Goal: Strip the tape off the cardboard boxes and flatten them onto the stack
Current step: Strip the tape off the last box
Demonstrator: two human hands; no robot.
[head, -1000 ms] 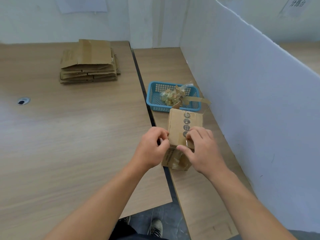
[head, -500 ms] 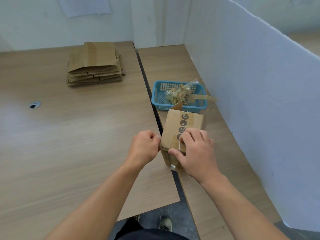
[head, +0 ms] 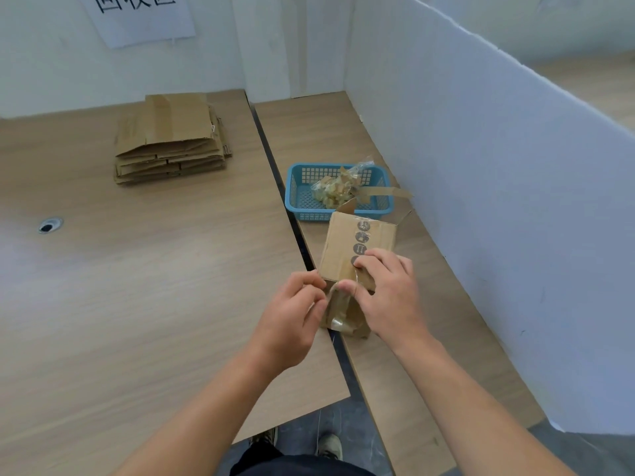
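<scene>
While the person stands at the near edge of two wooden tables pushed side by side, a small cardboard box [head: 357, 249] sits on the right-hand table [head: 429, 338], at about one o'clock from them and close to the dark gap between the tabletops. Its far flaps stand open, and a column of round printed symbols runs along its top face.

Their right hand [head: 388, 297] is clamped on the near end of the box, fingers curled over the top and thumb pressed against the near face. Their left hand [head: 292, 321], at nine o'clock from the box, has its fingers curled, with thumb and forefinger pinched together on a strip of clear tape [head: 338, 314] that hangs slack down the near face.

Just beyond the box, at twelve o'clock from it, a blue basket [head: 299, 201] holds a crumpled wad of stripped tape [head: 336, 188], one brown strip trailing over its right rim.

Far off at eleven o'clock, on the left table [head: 137, 304], lies the stack of flattened boxes [head: 171, 142]. A cable hole [head: 51, 225] sits at nine o'clock on that table. A white partition [head: 481, 201] runs along the three o'clock side, and a paper sign [head: 137, 18] hangs on the far wall.
</scene>
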